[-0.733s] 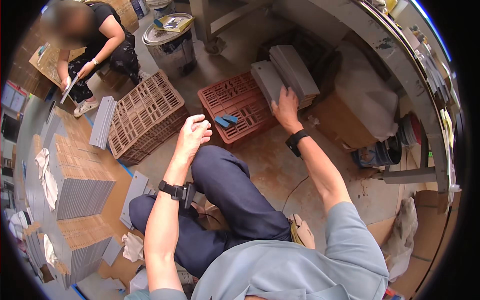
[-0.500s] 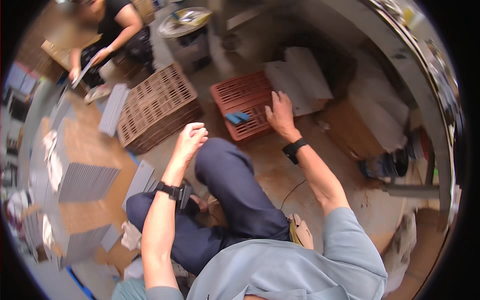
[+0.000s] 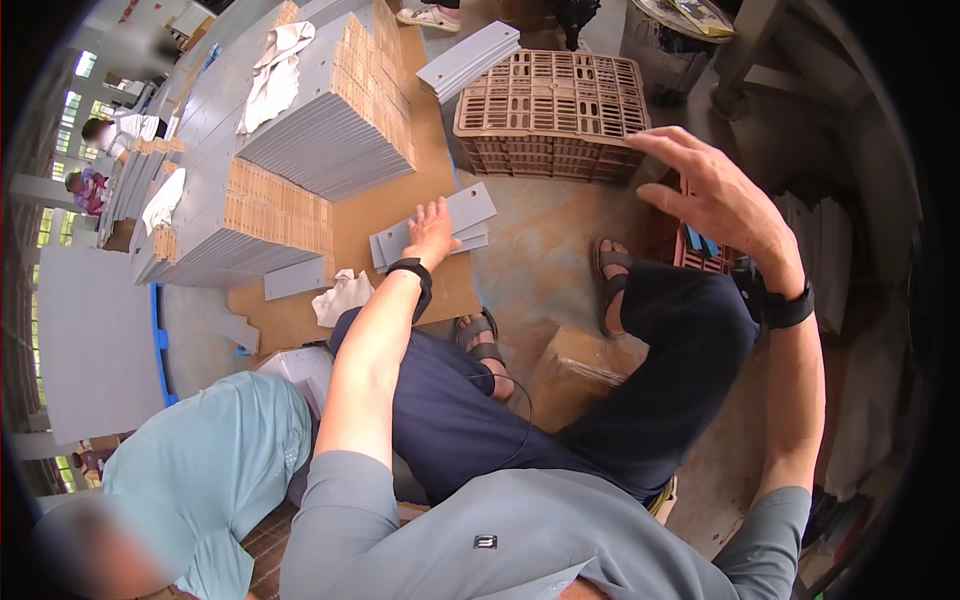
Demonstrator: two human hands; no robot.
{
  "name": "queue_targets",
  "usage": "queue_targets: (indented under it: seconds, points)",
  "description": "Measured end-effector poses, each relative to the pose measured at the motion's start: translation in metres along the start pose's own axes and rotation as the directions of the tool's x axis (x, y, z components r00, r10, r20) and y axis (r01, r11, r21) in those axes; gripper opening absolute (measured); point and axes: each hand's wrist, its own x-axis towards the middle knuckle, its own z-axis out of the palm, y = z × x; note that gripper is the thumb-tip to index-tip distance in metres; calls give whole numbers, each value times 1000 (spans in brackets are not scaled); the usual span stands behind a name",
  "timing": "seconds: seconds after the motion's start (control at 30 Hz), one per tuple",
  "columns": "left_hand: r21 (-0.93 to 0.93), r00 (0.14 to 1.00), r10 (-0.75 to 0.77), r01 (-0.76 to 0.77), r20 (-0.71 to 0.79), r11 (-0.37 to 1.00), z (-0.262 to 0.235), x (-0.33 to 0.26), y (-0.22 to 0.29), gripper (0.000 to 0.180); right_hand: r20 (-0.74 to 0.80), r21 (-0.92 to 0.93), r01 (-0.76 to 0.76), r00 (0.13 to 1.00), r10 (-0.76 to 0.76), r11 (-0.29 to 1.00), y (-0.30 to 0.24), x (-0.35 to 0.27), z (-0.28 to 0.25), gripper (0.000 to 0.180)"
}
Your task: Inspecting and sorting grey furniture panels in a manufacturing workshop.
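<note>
Left hand (image 3: 432, 232): open and flat, your palm on the grey panels (image 3: 435, 228).
Right hand (image 3: 722, 195): spread wide, empty, beside the brown crate (image 3: 550, 110).
Risk: pressing unevenly could make your loose panels slide apart, I think.

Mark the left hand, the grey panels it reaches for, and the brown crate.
left hand (image 3: 432, 232), head view, back of the hand.
grey panels (image 3: 468, 212), head view, top sheet's bare face.
brown crate (image 3: 550, 100), head view, slotted top.

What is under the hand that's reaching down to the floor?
Under the left hand lies a small pile of flat grey panels on a brown board. The hand covers part of the top panel, so that spot stays hidden.
</note>
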Motion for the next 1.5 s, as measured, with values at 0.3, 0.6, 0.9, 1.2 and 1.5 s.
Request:
queue_targets:
  seconds: [0.3, 0.6, 0.9, 1.2, 1.5]
  points:
    - [4, 982, 172, -173, 82, 985, -4, 8, -29, 84, 262, 129, 95, 957, -127, 987, 24, 46, 137, 53]
    - [-998, 904, 423, -67, -60, 2, -73, -17, 61, 78, 205, 645, -381, 921, 331, 662, -4, 57, 266, 98]
    - [-995, 988, 137, -68, -76, -68, -100, -41, 91, 70, -403, 225, -616, 647, 647, 755, 50, 90, 264, 105]
    - [-975, 965, 236, -63, -114, -215, -116, -66, 93, 53, -358, -184, -814, 577, 734, 550, 141, 108, 262, 103]
    - [-988, 961, 270, -16, -57, -152, -97, -41, 121, 60, 444, 895, -411, 786, 431, -173, 150, 100, 178, 49]
